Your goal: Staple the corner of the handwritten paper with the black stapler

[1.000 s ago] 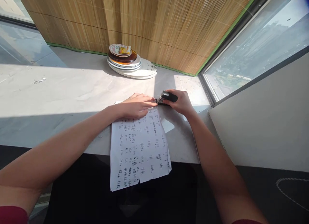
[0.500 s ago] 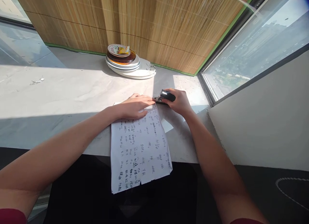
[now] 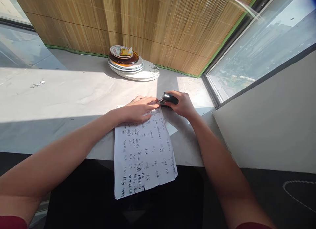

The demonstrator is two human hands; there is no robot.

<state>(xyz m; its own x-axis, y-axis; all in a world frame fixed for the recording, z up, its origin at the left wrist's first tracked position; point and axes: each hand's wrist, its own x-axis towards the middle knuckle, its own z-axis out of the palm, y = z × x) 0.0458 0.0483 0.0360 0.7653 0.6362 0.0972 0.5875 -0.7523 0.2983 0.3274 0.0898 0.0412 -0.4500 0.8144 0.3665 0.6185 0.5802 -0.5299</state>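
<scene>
Sheets of paper [image 3: 143, 153] covered in handwriting lie on the stone sill, with the near end hanging over its front edge. My left hand [image 3: 137, 109] rests flat over the far end of the paper, fingers stretched to the right. In my right hand [image 3: 182, 103] is a black stapler [image 3: 170, 98], gripped between thumb and fingers. The stapler's front end points left and meets the paper's far right corner, close to my left fingertips. Whether its jaws are pressed together on the paper is too small to tell.
Behind my hands stands a stack of plates [image 3: 125, 66] with a small yellow packet [image 3: 126, 51] on top. A bamboo blind [image 3: 138, 21] hangs at the back. The window [image 3: 251, 61] and a white wall [image 3: 266, 123] bound the right side. Small silvery bits [image 3: 38, 84] lie at left.
The stapler and my right hand have shifted very slightly left, toward the paper's corner. My left hand stays on the paper, its fingers a little more spread.
</scene>
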